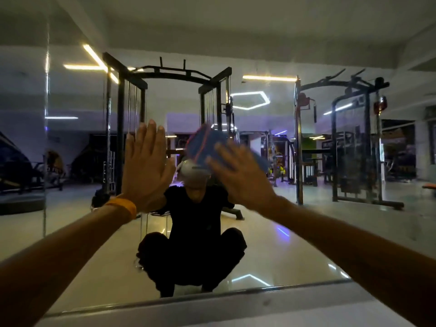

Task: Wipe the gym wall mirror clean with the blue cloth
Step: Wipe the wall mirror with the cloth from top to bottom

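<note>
Head view: right fingers (221, 149) lie straight and spread, released, pressing the blue cloth (200, 145) flat against the mirror (306, 232). The cloth is motion-blurred; its long axis appears to run upper left to lower right, well above the mirror's lower edge. Right hand (240, 175) covers its lower-right part. Left fingers (151, 135) point straight up, released; left hand (146, 168) is flat on the glass just beside the cloth, with an orange wristband (125, 208) at the wrist.
</note>
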Demonstrator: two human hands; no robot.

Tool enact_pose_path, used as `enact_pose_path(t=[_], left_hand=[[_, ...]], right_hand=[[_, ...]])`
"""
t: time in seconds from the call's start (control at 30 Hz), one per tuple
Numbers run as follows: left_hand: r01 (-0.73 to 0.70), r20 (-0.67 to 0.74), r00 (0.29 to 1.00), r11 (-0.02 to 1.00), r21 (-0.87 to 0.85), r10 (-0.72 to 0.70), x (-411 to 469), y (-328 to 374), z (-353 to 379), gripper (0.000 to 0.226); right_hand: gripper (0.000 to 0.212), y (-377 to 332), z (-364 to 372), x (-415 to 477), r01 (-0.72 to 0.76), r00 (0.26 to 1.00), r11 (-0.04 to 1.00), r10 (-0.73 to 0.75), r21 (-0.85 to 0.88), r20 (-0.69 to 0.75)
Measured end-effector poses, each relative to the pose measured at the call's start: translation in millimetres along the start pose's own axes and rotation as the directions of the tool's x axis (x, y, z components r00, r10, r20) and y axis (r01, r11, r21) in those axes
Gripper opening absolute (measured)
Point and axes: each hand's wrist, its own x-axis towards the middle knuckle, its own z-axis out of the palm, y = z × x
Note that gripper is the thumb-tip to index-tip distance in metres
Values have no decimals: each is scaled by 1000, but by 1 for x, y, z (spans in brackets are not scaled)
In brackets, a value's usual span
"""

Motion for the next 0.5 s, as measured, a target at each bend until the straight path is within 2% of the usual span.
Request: enact_pose_path(t=[0.03, 0.07, 0.1, 0.13, 0.2, 0.23, 0.3, 0.33, 0.37, 0.4, 0.43, 0.5], left_hand=[[-9, 5, 1000, 1000, -18, 9, -10, 1, 0, 78], [-23, 15, 1000, 999, -32, 24, -22, 1, 0, 77], [-35, 31, 999, 998, -45, 36, -36, -1, -1, 75], [-41, 50, 998, 997, -59, 44, -51, -3, -1, 74], [-51, 91, 994, 997, -63, 57, -81, -7, -2, 73], [-55, 113, 992, 997, -53, 61, -93, -8, -1, 73], [-48, 145, 988, 998, -48, 54, -111, -7, 0, 73], [-36, 151, 988, 997, -63, 45, -118, -5, 1, 74], [-24, 152, 988, 996, -85, 37, -123, -2, 2, 73], [-13, 152, 988, 995, -103, 29, -127, 1, 3, 73], [-6, 151, 988, 994, -108, 23, -131, 3, 3, 72], [-5, 149, 989, 996, -86, 18, -141, 5, 3, 70]], right_hand=[[62, -8, -4, -23, 186, 974, 982, -185, 3, 134], [61, -4, -10, -40, 298, 935, 954, -289, -14, 207], [58, 9, -18, -51, 337, 921, 941, -323, -31, 217], [53, 24, -24, -58, 288, 944, 956, -274, -53, 185], [53, 52, -34, -64, 19, 998, 991, -12, -130, 54], [55, 60, -40, -66, -168, 986, 976, 167, -138, -18], [55, 46, -38, -71, -503, 860, 863, 494, -53, -125], [55, 23, -30, -74, -608, 786, 794, 600, -13, -147], [57, -7, -20, -78, -647, 755, 763, 640, -3, -140], [60, -42, -8, -82, -622, 778, 783, 618, 5, -111], [60, -76, 4, -90, -538, 840, 842, 539, 22, -58], [49, -128, 20, -112, -309, 949, 951, 306, 24, 81]])
